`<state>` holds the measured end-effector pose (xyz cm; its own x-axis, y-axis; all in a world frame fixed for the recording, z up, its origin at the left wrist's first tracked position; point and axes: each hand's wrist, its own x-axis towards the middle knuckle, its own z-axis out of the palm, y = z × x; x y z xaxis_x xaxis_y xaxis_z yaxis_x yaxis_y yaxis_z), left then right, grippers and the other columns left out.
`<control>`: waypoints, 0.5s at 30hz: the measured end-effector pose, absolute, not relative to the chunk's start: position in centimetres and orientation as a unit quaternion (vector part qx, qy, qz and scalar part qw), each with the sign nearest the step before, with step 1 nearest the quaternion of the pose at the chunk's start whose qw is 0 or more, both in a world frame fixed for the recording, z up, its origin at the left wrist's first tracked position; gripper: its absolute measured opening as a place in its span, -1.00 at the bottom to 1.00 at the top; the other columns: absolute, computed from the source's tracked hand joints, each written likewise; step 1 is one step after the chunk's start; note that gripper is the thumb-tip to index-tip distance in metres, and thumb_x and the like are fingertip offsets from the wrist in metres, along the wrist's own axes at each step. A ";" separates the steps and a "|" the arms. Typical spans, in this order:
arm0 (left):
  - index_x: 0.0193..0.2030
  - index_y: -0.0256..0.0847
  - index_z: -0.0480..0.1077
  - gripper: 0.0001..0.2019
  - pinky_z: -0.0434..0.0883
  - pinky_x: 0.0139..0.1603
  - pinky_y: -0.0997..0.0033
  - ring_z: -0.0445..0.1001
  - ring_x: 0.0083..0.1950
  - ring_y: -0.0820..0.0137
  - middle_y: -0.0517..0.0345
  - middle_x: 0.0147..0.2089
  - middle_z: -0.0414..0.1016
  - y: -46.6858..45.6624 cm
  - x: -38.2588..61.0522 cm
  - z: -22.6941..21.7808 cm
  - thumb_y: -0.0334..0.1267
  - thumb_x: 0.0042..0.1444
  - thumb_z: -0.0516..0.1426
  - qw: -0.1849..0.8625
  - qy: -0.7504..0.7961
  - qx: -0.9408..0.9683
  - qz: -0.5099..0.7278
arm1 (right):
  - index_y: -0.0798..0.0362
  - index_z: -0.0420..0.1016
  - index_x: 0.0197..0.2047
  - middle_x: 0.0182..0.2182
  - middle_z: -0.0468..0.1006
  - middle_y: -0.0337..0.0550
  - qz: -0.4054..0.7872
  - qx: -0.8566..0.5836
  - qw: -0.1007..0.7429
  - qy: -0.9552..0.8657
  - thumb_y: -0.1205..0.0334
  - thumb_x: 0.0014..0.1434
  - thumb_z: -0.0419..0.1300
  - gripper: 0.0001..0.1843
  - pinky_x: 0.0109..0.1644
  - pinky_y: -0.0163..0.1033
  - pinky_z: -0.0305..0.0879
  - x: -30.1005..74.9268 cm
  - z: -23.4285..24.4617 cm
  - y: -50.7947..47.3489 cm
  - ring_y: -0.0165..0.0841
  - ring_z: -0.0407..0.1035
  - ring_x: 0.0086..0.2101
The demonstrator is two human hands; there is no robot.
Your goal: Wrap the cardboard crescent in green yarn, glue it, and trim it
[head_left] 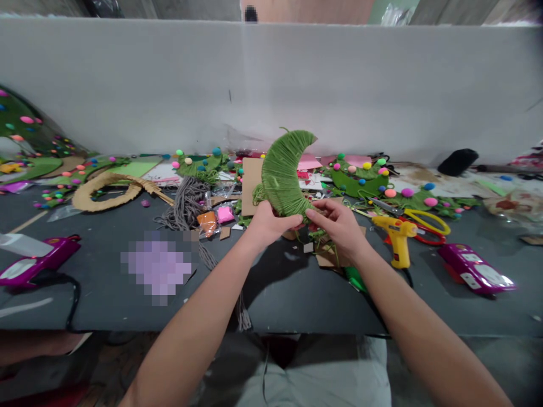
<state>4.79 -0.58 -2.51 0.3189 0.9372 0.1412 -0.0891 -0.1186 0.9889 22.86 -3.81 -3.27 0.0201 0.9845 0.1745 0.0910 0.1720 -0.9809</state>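
A crescent wrapped in green yarn (282, 169) is held up over the table, its upper tip pointing right. My left hand (271, 223) grips its lower left part, thumb across the front. At the lower right tip, my right hand (337, 223) pinches the crescent's end with thumb and fingers, close to my left thumb. Loose green yarn hangs below and behind the crescent. Behind it stands a piece of brown cardboard (250, 183), partly hidden. More cardboard scraps (331, 257) lie beneath my right hand.
To the right lie a yellow glue gun (396, 234), scissors with red and yellow handles (426, 223) and a purple device (477, 268). Grey yarn (189, 200) and a cardboard ring (106, 192) are on the left. Green crescents with pompoms (358, 175) lie along the white wall (169, 85).
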 end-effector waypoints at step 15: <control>-0.13 -0.27 0.54 -0.63 0.55 -0.11 0.04 0.59 -0.22 0.16 -0.08 -0.17 0.62 -0.8 4.9 -2.3 -0.33 -0.16 0.36 0.583 0.358 0.569 0.456 | 0.05 0.47 -0.24 -0.42 0.49 -0.23 0.408 -0.495 0.529 -0.556 -0.04 -0.01 0.41 -0.59 -0.38 -0.26 0.39 22.7 -3.0 -4.0 -0.39 0.40 -0.47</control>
